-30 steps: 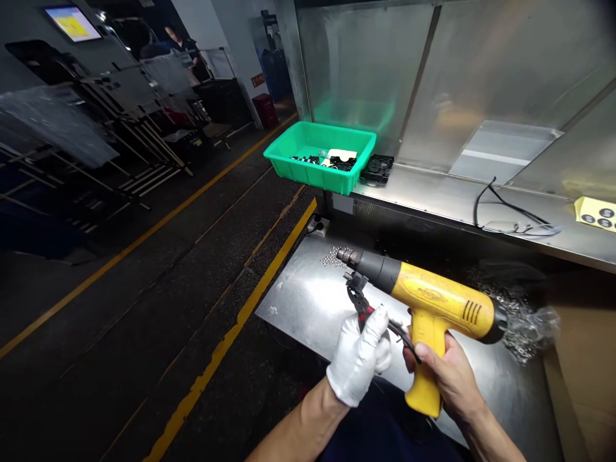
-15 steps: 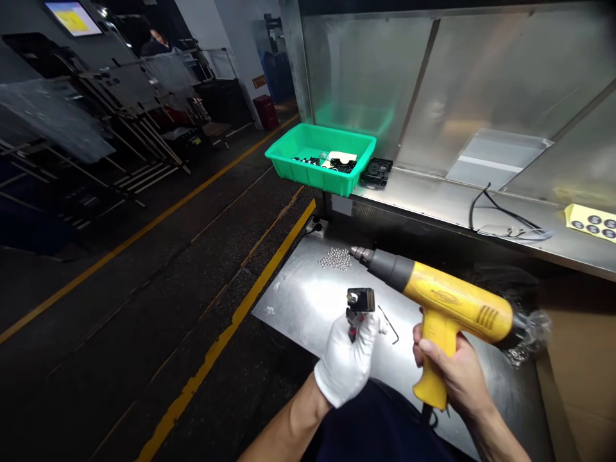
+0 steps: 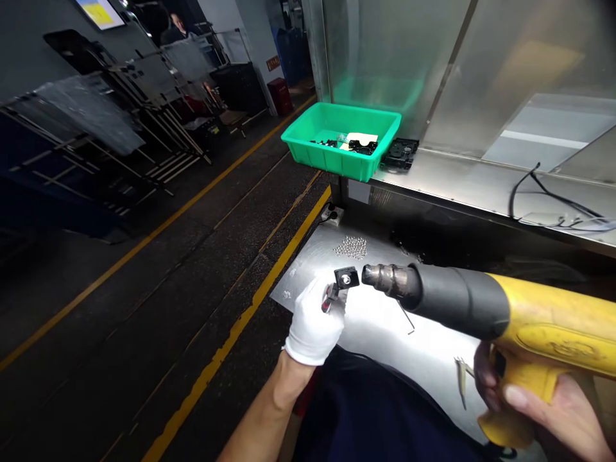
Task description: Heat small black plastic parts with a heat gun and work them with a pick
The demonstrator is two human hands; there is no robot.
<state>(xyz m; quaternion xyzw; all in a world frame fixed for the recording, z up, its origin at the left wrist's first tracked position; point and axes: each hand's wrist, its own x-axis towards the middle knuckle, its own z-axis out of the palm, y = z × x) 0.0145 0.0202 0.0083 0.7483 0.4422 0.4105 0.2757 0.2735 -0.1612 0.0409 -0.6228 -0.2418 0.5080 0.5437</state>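
Observation:
My left hand, in a white glove, is closed around a small black part with a round metallic piece in its face. Bare, my right hand grips the handle of a yellow heat gun. The gun's metal nozzle points left, close beside the black part. A pile of small shiny balls lies on the metal table behind the part. Under the nozzle lies a thin hex key, and tweezers rest near my right hand.
On the metal shelf stands a green bin holding black parts, with another black part beside it. Glasses lie at the shelf's right. A power socket sits at the table's back corner. A person is far off at back left.
The heat gun has come nearer the camera and to the right, its nozzle now level with the black part. My left hand has shifted left and tilted the part. The view has turned slightly.

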